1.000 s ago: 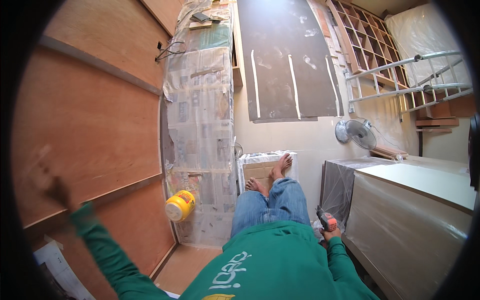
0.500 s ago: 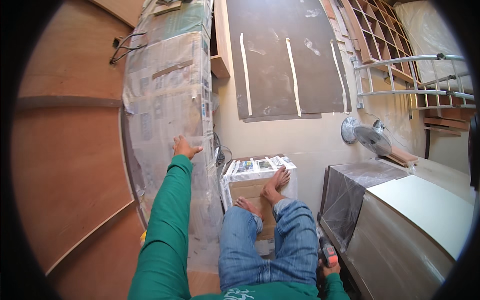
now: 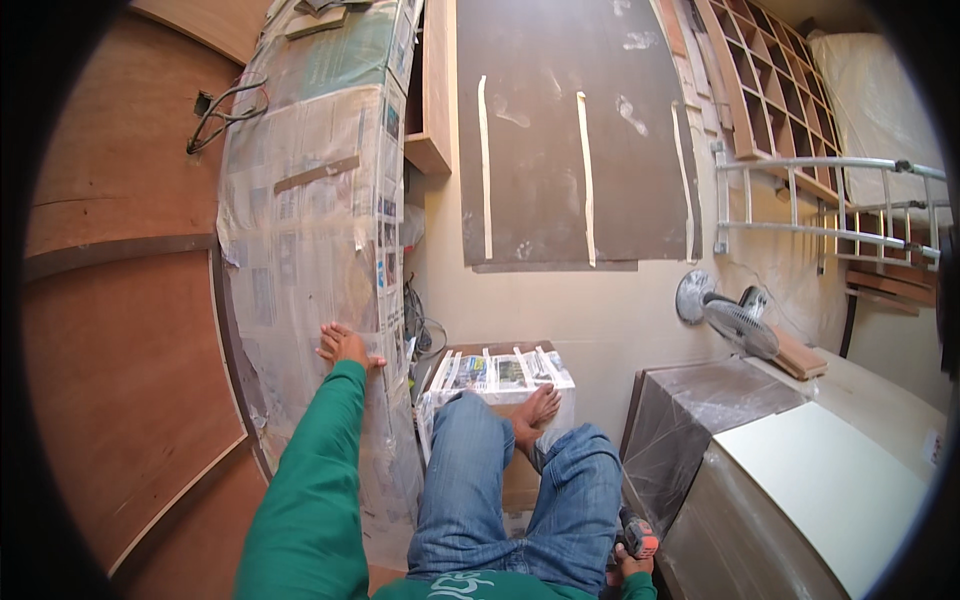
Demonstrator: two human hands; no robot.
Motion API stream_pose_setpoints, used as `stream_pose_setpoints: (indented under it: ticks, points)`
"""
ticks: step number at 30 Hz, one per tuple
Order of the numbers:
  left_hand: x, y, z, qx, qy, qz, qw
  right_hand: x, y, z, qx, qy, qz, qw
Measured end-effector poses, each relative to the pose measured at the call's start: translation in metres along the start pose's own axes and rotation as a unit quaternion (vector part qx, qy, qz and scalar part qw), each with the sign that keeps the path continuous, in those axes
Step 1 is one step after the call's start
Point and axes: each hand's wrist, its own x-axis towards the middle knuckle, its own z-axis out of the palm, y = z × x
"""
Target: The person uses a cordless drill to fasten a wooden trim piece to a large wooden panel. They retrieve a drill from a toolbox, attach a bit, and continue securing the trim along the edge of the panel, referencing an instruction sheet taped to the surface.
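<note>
My left hand (image 3: 346, 346) lies with its fingers spread on the long counter (image 3: 310, 240), whose top is wrapped in newspaper and clear plastic film. Low by my right thigh, my right hand (image 3: 633, 566) is closed round a dark cordless drill (image 3: 638, 535) with an orange-red end. The far part of the drill is partly hidden beside my leg. One bare foot (image 3: 536, 408) rests on a box-like block (image 3: 507, 378) covered in newspaper and white tape; my other foot is hidden behind the knee.
Wooden panels (image 3: 130, 370) stand along the left, with loose cables (image 3: 225, 115) above. A fan (image 3: 738, 325), plastic-wrapped cabinet (image 3: 690, 400) and white board (image 3: 820, 465) are at right. Beyond lie a taped brown floor sheet (image 3: 575, 150), metal ladder (image 3: 830, 200) and wooden grid shelf (image 3: 770, 80).
My left hand has come down from a raised pose onto the wrapped counter. My left knee has risen over that foot, and the view has shifted. The drill stays in my right hand.
</note>
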Motion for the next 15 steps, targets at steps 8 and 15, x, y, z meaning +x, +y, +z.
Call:
stream_pose_setpoints:
  ticks: [8,15]
  points:
    - [0.01,-0.013,0.017,-0.013,-0.029,-0.009,0.999,0.037,-0.093,0.037,0.013,0.176,-0.115,0.978]
    - [0.031,-0.006,0.013,0.114,-0.036,0.104,0.987,0.152,-0.227,0.122,0.095,0.292,-0.147,0.94]
